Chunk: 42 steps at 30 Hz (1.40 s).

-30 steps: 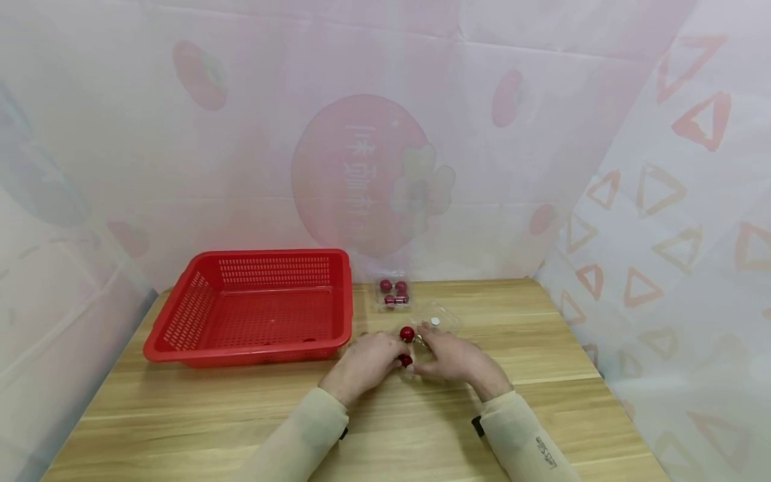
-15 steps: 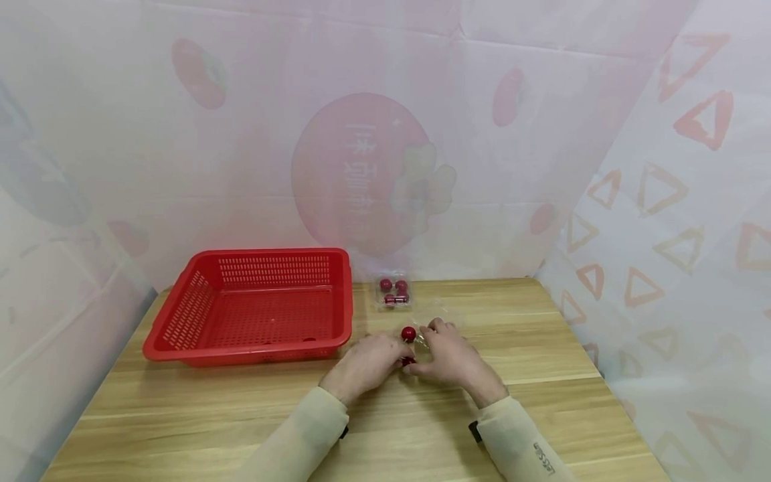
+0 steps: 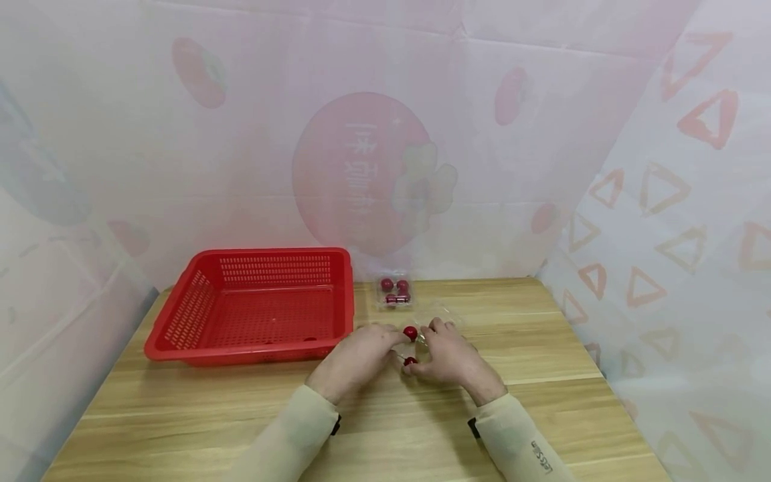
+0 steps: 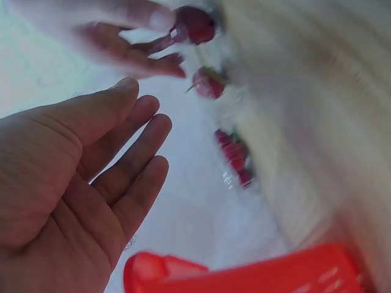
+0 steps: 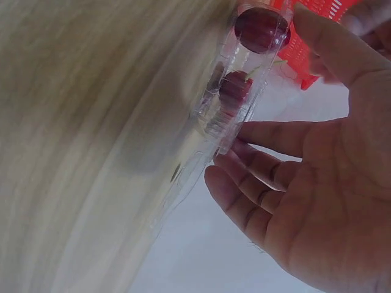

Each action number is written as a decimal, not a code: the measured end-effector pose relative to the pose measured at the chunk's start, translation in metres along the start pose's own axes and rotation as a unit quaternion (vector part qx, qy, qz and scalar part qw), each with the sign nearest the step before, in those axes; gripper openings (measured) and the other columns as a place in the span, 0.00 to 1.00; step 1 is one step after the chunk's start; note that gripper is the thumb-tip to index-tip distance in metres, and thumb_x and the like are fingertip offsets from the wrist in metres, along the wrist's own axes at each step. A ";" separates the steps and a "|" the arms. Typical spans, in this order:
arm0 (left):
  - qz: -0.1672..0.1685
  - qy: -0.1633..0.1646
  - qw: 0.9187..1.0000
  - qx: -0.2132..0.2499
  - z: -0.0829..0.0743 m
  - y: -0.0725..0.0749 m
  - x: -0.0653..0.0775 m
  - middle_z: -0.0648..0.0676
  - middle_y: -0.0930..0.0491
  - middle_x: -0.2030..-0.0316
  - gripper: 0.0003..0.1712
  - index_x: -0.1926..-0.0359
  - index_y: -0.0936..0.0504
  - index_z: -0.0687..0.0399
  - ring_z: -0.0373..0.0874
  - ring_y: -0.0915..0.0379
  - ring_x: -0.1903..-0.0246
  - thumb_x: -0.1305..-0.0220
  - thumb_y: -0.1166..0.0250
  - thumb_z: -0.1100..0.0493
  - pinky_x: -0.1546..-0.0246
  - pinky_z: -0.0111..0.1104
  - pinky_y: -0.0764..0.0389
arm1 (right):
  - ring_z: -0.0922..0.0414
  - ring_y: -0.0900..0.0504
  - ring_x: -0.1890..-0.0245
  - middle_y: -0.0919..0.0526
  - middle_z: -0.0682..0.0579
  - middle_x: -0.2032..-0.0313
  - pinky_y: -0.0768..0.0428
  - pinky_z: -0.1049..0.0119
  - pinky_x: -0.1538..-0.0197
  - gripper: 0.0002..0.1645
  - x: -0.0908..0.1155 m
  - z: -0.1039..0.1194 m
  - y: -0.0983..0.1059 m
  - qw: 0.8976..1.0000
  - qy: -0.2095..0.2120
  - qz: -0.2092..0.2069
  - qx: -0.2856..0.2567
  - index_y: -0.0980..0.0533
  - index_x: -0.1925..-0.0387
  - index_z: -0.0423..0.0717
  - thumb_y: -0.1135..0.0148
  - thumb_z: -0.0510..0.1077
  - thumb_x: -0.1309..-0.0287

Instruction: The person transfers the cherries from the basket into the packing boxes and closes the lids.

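Observation:
A small clear plastic box (image 5: 215,122) with a hinged lid (image 3: 441,312) lies on the table. Two red cherries sit in it: a near cherry (image 3: 411,361) and a far cherry (image 3: 410,333) with a green stem. My right hand (image 3: 448,355) holds the box from the right, thumb at the near corner beside the near cherry and fingers along the side. On the other side is my left hand (image 3: 360,355), fingers loosely extended. In the left wrist view nothing lies between the left hand's thumb and fingers.
A large red basket (image 3: 249,353) stands close by on the left, with a few dark red spots showing near its front wall. Behind the hands, another clear box (image 3: 394,306) holds several cherries. A printed sheet (image 3: 482,234) hangs at the table's back edge.
My left hand has drawn back from the near cherry and shifted left and slightly up. The right hand's fingers have bent more against the box's side; the thumb stays by the near cherry.

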<state>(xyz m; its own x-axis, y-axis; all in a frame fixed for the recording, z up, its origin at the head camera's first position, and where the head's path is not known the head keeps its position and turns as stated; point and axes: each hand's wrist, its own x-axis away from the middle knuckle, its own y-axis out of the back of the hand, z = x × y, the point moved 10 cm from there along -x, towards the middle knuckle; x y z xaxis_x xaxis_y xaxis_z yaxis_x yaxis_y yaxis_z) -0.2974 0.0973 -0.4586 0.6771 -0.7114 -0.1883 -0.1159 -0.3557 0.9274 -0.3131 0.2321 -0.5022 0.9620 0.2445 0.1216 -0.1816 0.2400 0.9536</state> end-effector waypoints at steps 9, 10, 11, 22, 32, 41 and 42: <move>-0.024 0.018 1.000 0.004 0.014 0.031 0.007 0.54 0.05 0.36 0.20 0.33 0.07 0.51 0.54 0.09 0.32 0.22 0.21 0.63 0.28 0.48 0.08 | 0.39 0.19 0.32 0.19 0.34 0.27 0.10 0.36 0.28 0.59 0.000 0.001 0.000 1.000 -0.007 0.014 0.022 0.23 0.19 0.33 0.15 0.69 0.34; -0.026 0.022 0.999 0.005 0.016 0.034 0.008 0.54 0.05 0.36 0.20 0.33 0.07 0.52 0.54 0.09 0.32 0.22 0.21 0.64 0.28 0.49 0.08 | 0.38 0.19 0.32 0.19 0.34 0.27 0.10 0.36 0.28 0.59 0.000 0.002 0.001 1.000 -0.008 0.016 0.025 0.23 0.19 0.33 0.15 0.69 0.34; -0.028 0.027 0.999 0.005 0.018 0.037 0.009 0.54 0.06 0.35 0.20 0.33 0.07 0.52 0.55 0.10 0.31 0.22 0.22 0.63 0.27 0.49 0.09 | 0.38 0.19 0.31 0.19 0.34 0.26 0.10 0.36 0.28 0.59 0.000 0.002 0.001 0.999 -0.009 0.017 0.027 0.23 0.19 0.33 0.15 0.69 0.34; -0.061 0.064 0.996 -0.015 0.050 0.067 0.029 0.54 0.06 0.41 0.16 0.35 0.08 0.52 0.53 0.08 0.39 0.20 0.23 0.63 0.32 0.49 0.07 | 0.37 0.19 0.30 0.20 0.35 0.24 0.11 0.35 0.28 0.59 0.001 0.005 0.003 0.999 -0.017 0.022 0.039 0.24 0.18 0.34 0.15 0.70 0.33; -0.046 0.130 0.990 0.002 0.091 0.071 0.041 0.56 0.07 0.38 0.17 0.34 0.08 0.54 0.55 0.09 0.36 0.19 0.24 0.62 0.29 0.53 0.08 | 0.37 0.19 0.29 0.20 0.35 0.24 0.12 0.35 0.26 0.59 0.002 0.005 0.003 0.999 -0.013 0.020 0.039 0.24 0.18 0.34 0.16 0.70 0.33; -0.003 0.186 0.982 0.006 0.120 0.068 0.050 0.56 0.06 0.47 0.12 0.39 0.07 0.56 0.50 0.10 0.49 0.17 0.26 0.59 0.40 0.51 0.04 | 0.36 0.20 0.28 0.20 0.34 0.24 0.13 0.34 0.25 0.59 0.001 0.006 0.004 0.999 -0.009 0.016 0.040 0.24 0.19 0.33 0.16 0.69 0.33; 0.002 0.189 0.982 0.006 0.123 0.068 0.050 0.55 0.06 0.47 0.12 0.40 0.07 0.55 0.49 0.10 0.50 0.18 0.25 0.59 0.40 0.51 0.04 | 0.36 0.20 0.27 0.20 0.34 0.24 0.13 0.34 0.24 0.59 0.001 0.006 0.004 0.999 -0.009 0.016 0.040 0.24 0.19 0.33 0.16 0.69 0.33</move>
<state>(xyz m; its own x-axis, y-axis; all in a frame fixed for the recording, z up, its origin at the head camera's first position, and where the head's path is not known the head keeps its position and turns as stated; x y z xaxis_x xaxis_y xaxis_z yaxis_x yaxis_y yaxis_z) -0.3605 -0.0367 -0.4445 0.8978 -0.4377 -0.0490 -0.1263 -0.3625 0.9234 -0.3117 0.2280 -0.4967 0.9595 0.2339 0.1568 -0.1962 0.1557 0.9681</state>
